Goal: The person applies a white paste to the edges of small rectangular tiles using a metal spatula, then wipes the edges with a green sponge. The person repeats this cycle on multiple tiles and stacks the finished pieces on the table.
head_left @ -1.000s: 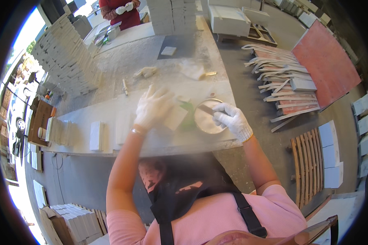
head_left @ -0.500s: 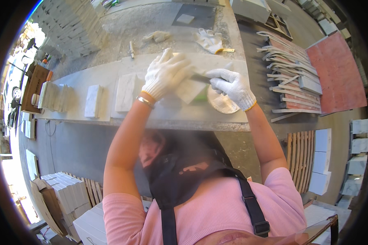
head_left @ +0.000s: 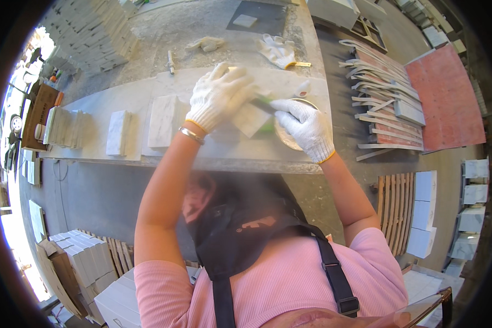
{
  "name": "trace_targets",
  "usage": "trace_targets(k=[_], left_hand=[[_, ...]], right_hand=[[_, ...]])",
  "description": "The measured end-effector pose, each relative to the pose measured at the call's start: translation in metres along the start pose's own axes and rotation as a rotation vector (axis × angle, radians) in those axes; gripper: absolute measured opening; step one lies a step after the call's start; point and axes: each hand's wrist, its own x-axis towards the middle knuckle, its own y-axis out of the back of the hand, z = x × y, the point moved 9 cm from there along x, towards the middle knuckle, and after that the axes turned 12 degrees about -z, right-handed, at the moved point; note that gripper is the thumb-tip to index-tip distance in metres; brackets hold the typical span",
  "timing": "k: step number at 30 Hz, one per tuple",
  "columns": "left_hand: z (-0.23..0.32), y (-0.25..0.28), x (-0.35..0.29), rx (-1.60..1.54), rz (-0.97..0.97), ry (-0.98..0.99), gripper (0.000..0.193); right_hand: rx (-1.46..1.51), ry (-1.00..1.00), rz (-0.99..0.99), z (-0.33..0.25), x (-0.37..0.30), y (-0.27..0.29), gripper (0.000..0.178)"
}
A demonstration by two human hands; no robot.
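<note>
Both my hands wear white knitted gloves over the stone-topped table (head_left: 164,79). My left hand (head_left: 220,98) is over the upper left side of a small white marble tile (head_left: 250,120); its fingers are smeared by motion, so their grip is unclear. My right hand (head_left: 307,130) is closed around a thin, dark, flat tool (head_left: 263,104) with a green tinge, pointing left over the tile. Something green (head_left: 267,128) shows at the tile's lower right edge. Under my right hand, partly hidden, stands a round tub (head_left: 286,138) with pale contents. A small white bottle (head_left: 303,88) is beyond it.
Marble tiles (head_left: 165,121) stand left of my hands, with a row of thin tiles (head_left: 65,128) farther left. Loose gloves (head_left: 277,51) and a white stick-like object (head_left: 171,63) lie toward the back. Pale strips (head_left: 385,93) cover a red board at right.
My right hand has come slightly nearer to me with the tool, which has shifted and shows more green. More of the white bottle and the tub's far rim is visible. The view has shifted slightly.
</note>
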Motion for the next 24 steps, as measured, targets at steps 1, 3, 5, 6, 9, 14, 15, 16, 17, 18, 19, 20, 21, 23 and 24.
trace_targets(k=[1,3,5,6,9,14,15,16,17,18,19,20,21,23,24], left_hand=[[0.0,-0.001,0.0,-0.002,0.003,0.003,0.032],[-0.001,-0.001,0.0,0.007,0.015,0.019,0.033],[-0.002,-0.002,0.0,0.037,0.017,0.053,0.033],[-0.002,-0.003,0.0,0.041,0.009,0.063,0.035],[-0.005,-0.006,-0.001,0.069,-0.037,0.109,0.039],[-0.004,-0.004,-0.002,0.02,0.012,0.066,0.036],[-0.005,-0.004,-0.002,0.029,0.009,0.07,0.037],[-0.004,-0.004,-0.001,0.036,0.02,0.065,0.037],[-0.004,-0.003,-0.001,0.044,0.032,0.058,0.037],[-0.003,-0.003,-0.001,0.041,0.03,0.06,0.038],[-0.003,-0.003,0.0,0.039,0.029,0.062,0.039],[-0.003,-0.002,0.0,0.037,0.029,0.065,0.04],[-0.004,-0.004,0.0,0.04,-0.001,0.078,0.04],[-0.004,-0.005,-0.001,0.047,-0.027,0.088,0.04],[-0.006,-0.006,-0.002,0.052,-0.053,0.113,0.04]], right_hand=[[-0.016,0.002,0.009,0.0,-0.001,0.0,0.021],[-0.021,0.036,0.039,-0.004,-0.002,-0.001,0.021],[-0.058,0.085,0.09,-0.013,-0.007,-0.001,0.021],[-0.076,0.109,0.115,-0.018,-0.011,-0.001,0.021],[0.181,-0.062,-0.053,-0.012,-0.023,-0.024,0.023],[0.073,-0.03,0.022,-0.022,-0.042,-0.017,0.022],[0.087,-0.046,0.047,-0.016,-0.04,-0.013,0.022],[0.113,-0.057,0.06,-0.009,-0.036,-0.007,0.022],[0.138,-0.068,0.074,0.0,-0.028,0.0,0.023],[0.199,-0.104,0.118,0.01,-0.022,0.004,0.023],[0.187,-0.1,0.078,0.014,-0.014,0.003,0.023],[0.21,-0.12,0.066,0.02,-0.007,0.001,0.024],[0.233,-0.139,0.052,0.023,-0.002,-0.001,0.024],[0.211,-0.15,0.034,0.024,0.001,-0.005,0.025],[0.171,-0.145,0.029,0.02,0.0,-0.006,0.025]])
